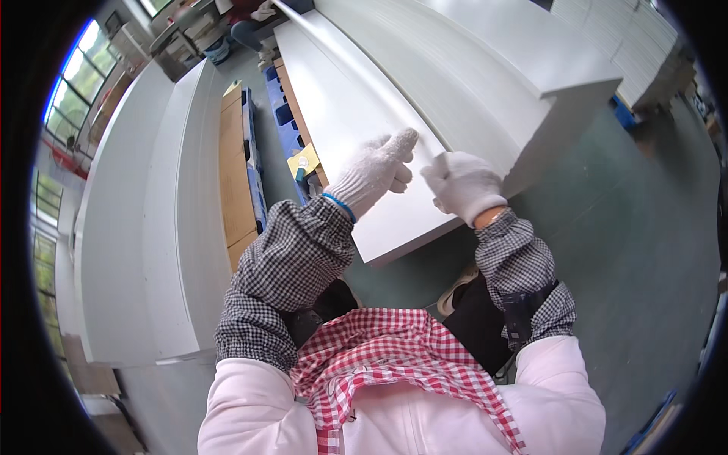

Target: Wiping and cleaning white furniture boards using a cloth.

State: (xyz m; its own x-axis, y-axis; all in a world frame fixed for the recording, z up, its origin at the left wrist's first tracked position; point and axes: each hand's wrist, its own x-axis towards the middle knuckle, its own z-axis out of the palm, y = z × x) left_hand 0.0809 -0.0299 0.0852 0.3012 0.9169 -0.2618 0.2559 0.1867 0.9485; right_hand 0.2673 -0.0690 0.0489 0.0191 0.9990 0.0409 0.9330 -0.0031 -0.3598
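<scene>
Both my hands wear white knit gloves and hover close together over the near end of a long white panel (322, 98). My left hand (375, 171) has its fingers curled in, the thumb side pointing right. My right hand (464, 182) is closed just to its right, slightly smeared by motion. A gap separates the two hands. Whatever either one may grip is too small or hidden to make out. Along the panel's right side rises a tall stack of long white sheets (455, 83).
Blue pallets (284, 114) with brown cardboard lie left of the panel, with a yellow paper (303, 161) on the cardboard. Another long white stack (144, 220) stands far left. More white stacks (622, 38) are at the back right. A seated person (254, 26) is at the far end.
</scene>
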